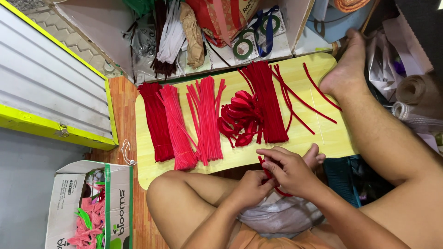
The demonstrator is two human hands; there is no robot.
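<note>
- Head view, hands: the left hand (251, 186) and the right hand (288, 169) meet just past the near edge of the pale yellow wooden board (323, 133). The fingers of both are closed together on a bent dark red fuzzy wire stem (270, 174), which loops out below the right hand.
- Head view, edges and open room: the board's near edge runs just above the hands. Its right part lies bare apart from a few loose curved red stems (300, 99). A bare foot (346, 69) rests on the far right corner, and the person's knees flank the hands.
- Head view, goods on the board, left to right: a bundle of dark red fuzzy stems (157, 122); a bundle of pink-red fuzzy stems (177, 127); a fanned bundle of bright red stems (207, 120); a heap of red loop-shaped petals (240, 117); a thick bundle of deep red stems (267, 101), touching the heap.
- Head view, packages: a white cardboard box with green printed sides (110, 203) stands open at lower left and holds pink and green pieces. Beyond the board's far edge an open carton (115, 41) holds bagged bundles, a red bag and green tape rolls (251, 37).
- Head view, surface and room: the board lies on a reddish wooden floor (122, 115). A grey corrugated panel with a yellow-green rim (46, 87) fills the left side.
</note>
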